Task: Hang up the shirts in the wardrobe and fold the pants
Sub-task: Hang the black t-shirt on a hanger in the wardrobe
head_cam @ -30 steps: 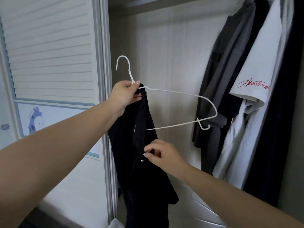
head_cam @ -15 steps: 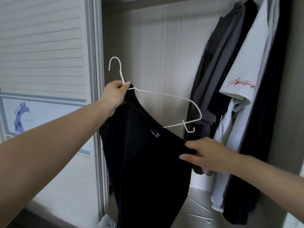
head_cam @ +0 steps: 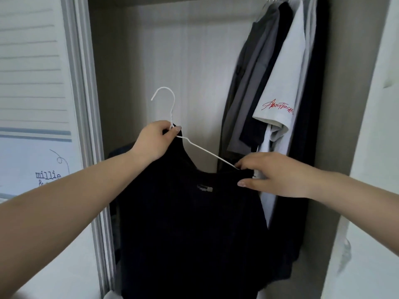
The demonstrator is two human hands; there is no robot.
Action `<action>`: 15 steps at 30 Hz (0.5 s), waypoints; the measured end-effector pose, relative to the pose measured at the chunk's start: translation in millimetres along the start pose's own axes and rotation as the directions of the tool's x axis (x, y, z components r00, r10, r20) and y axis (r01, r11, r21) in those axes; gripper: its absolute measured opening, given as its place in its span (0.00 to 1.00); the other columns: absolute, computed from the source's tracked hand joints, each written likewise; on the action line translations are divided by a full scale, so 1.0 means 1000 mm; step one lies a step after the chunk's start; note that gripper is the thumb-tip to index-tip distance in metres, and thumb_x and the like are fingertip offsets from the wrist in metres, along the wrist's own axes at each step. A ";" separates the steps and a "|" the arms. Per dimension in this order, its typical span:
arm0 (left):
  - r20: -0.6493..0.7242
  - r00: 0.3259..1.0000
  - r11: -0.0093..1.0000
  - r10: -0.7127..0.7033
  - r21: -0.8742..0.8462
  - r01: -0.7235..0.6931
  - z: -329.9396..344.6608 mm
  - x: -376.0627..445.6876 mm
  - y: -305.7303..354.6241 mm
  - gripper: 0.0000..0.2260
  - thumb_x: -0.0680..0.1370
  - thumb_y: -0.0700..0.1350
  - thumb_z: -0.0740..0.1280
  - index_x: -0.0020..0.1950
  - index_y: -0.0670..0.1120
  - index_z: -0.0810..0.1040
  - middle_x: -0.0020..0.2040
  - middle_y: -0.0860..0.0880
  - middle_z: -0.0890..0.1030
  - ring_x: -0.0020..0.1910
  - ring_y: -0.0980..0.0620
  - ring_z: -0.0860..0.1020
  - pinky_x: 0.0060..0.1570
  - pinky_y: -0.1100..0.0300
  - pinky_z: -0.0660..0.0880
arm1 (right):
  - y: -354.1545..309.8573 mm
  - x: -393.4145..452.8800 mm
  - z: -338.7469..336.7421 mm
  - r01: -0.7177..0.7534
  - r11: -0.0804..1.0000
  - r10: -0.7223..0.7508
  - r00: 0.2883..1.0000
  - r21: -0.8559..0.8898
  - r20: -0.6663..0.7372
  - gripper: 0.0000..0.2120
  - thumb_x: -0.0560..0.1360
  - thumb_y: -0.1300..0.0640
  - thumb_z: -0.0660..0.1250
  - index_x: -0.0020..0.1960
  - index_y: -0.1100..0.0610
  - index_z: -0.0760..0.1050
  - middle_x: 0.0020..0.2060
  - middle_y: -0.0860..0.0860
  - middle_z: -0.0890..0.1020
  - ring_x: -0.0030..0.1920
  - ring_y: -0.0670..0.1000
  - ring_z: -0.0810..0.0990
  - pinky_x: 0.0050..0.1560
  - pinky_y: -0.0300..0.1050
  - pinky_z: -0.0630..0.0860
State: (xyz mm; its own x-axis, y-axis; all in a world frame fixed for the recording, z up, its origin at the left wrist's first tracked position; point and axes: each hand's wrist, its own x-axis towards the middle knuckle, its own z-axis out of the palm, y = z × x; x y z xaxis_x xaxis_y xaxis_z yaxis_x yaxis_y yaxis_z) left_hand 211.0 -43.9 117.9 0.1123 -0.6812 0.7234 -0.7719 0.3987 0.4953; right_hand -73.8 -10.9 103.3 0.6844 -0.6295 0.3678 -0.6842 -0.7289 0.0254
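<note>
The left hand (head_cam: 154, 141) pinches the neck of a white wire hanger (head_cam: 170, 117), its fingers clamped there together with the collar of a black shirt (head_cam: 187, 223) that hangs at center, in front of the open wardrobe (head_cam: 172, 50). At three o'clock from it, the right hand (head_cam: 274, 175) pinches the shirt's shoulder at the hanger's arm. Hung shirts (head_cam: 278, 83) crowd one o'clock.

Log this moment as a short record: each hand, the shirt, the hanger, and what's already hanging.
left hand: grips white wire hanger at its neck
right hand: pinches black shirt at the hanger's right end
shirt: draped on hanger, not yet hung up
already hanging: dark and grey shirts, white shirt with red script, at right
</note>
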 end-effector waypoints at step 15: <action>0.082 0.994 0.995 0.077 -0.069 -0.071 -0.026 0.008 -0.014 0.07 0.76 0.51 0.69 0.39 0.52 0.80 0.35 0.60 0.79 0.34 0.68 0.75 0.36 0.73 0.69 | 0.006 0.025 0.018 -0.025 0.924 0.193 0.892 0.382 -0.409 0.04 0.72 0.53 0.71 0.39 0.49 0.80 0.35 0.46 0.76 0.38 0.43 0.76 0.39 0.32 0.70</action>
State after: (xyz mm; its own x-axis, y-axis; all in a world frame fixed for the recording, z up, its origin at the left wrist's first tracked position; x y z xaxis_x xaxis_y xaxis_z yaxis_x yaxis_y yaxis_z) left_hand 239.0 -38.7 129.3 0.0016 -0.6965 0.7176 -0.7326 0.4876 0.4749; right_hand -56.2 -36.4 95.7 0.3751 -0.5920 0.7134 -0.5524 -0.7607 -0.3408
